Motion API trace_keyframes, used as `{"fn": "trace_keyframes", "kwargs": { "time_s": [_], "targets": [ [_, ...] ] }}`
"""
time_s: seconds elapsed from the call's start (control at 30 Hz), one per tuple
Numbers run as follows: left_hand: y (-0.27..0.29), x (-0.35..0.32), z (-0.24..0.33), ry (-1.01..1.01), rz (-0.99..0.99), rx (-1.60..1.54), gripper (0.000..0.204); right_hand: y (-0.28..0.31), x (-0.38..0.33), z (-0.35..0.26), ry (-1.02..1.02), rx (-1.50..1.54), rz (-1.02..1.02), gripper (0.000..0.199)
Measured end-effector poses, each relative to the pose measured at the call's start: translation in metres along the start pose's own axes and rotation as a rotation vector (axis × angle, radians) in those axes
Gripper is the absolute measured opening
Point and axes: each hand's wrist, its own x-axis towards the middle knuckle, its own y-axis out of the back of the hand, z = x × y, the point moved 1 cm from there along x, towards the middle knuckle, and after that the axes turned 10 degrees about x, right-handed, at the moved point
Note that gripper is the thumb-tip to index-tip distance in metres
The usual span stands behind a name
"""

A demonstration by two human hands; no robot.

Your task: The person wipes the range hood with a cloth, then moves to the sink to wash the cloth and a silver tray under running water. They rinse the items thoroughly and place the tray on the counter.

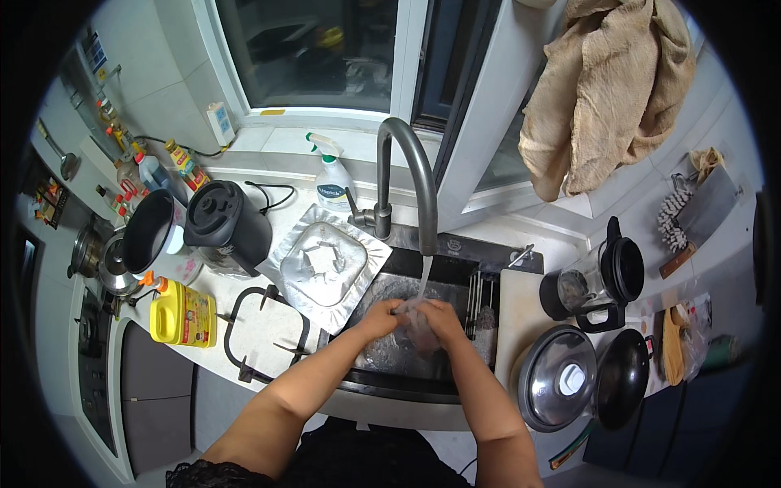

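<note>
Both hands are over the dark sink (399,397), beneath water (425,275) running from a tall grey gooseneck faucet (429,191). My left hand (379,320) and my right hand (442,323) are close together, fingers closed on a thin, pale pinkish, limp thing (418,335) that hangs down between them. It looks like a wet cloth or a soft film; its exact kind cannot be made out. The stream falls right at my fingers. My fingertips are partly hidden by the water and the thing itself.
A foil sheet (370,262) lies left of the sink, near a spray bottle (333,180), a black appliance (224,220), a yellow jug (185,313) and a burner grate (233,346). To the right stand a blender jug (573,289), a lid (553,390) and a wok (622,378). A tan cloth (606,98) hangs above.
</note>
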Motion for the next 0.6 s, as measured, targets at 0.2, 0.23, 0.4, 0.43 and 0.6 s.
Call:
{"fn": "trace_keyframes", "kwargs": {
  "time_s": [0.2,0.23,0.4,0.43,0.6],
  "targets": [
    [0.014,0.016,-0.027,0.007,0.094,-0.072,0.034,0.006,-0.015,-0.025,-0.150,-0.138,-0.057,0.035],
    [0.011,0.016,-0.026,0.021,0.120,-0.098,0.037,0.006,-0.018,-0.029,-0.187,-0.137,-0.075,0.036],
    [0.008,0.007,0.002,-0.038,0.143,-0.134,0.036,0.009,-0.017,-0.002,0.209,-0.138,-0.229,0.035],
    [0.010,0.009,-0.005,-0.090,0.127,-0.141,0.037,0.008,-0.016,0.000,0.267,-0.069,-0.224,0.035],
    [0.016,0.010,-0.012,-0.079,0.154,-0.230,0.044,0.007,0.002,0.006,0.065,0.193,-0.108,0.023]
  ]
}}
